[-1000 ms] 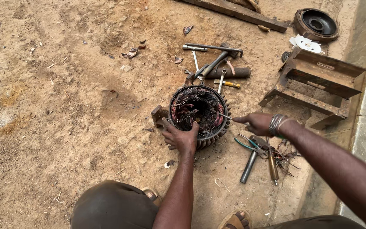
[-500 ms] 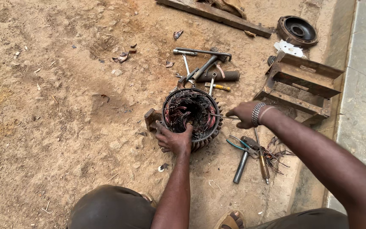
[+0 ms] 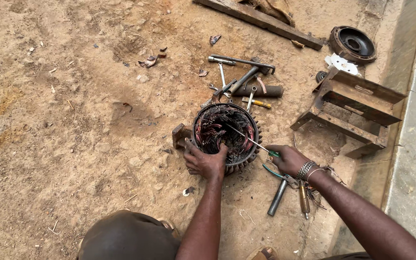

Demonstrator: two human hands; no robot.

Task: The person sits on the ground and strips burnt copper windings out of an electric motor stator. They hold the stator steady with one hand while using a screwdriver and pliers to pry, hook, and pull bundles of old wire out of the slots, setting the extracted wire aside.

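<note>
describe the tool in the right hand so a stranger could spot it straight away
Find the round motor housing full of dark windings on the dirt. The right hand beside it holds a thin screwdriver, its shaft reaching in over the windings. Unlike the tools lying loose on the ground, it is slim, green-handled, and in a hand.

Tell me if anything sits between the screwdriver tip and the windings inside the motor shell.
Nothing visible does. The right hand holds the screwdriver, whose shaft crosses the shell's rim straight into the windings.

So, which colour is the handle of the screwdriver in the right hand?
Green: a bit of the screwdriver handle shows at the right hand, best in the head view.
</note>
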